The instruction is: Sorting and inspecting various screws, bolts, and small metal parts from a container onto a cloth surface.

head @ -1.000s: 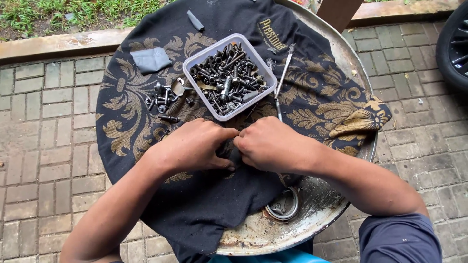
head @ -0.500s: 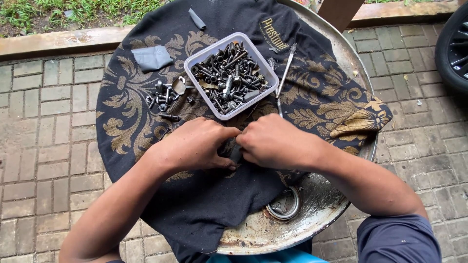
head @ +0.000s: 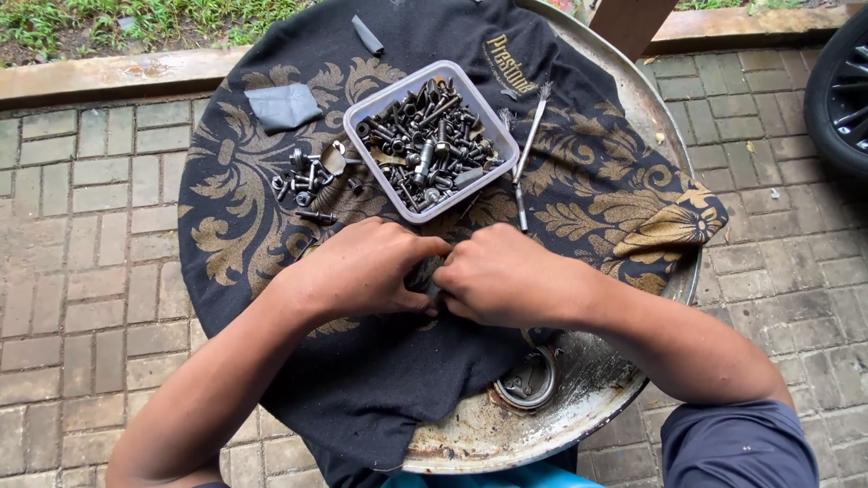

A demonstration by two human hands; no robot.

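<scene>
View from above of a round rusty metal drum top (head: 579, 425) draped with a black cloth bearing gold leaf ornament (head: 271, 235). The left hand (head: 362, 269) and the right hand (head: 506, 276) meet at the centre of the cloth, knuckles up, fingers curled around a small dark part (head: 432, 287) pinched between them; what the part is cannot be told, as the fingers cover most of it. Just beyond the hands stands a clear rectangular plastic tub filled with dark bolts and screws (head: 429, 140). Left of the tub lies a loose cluster of bolts (head: 307, 185); right of it, a thin metal-handled brush (head: 527, 154). A grey folded patch (head: 283, 106) lies farther left.
</scene>
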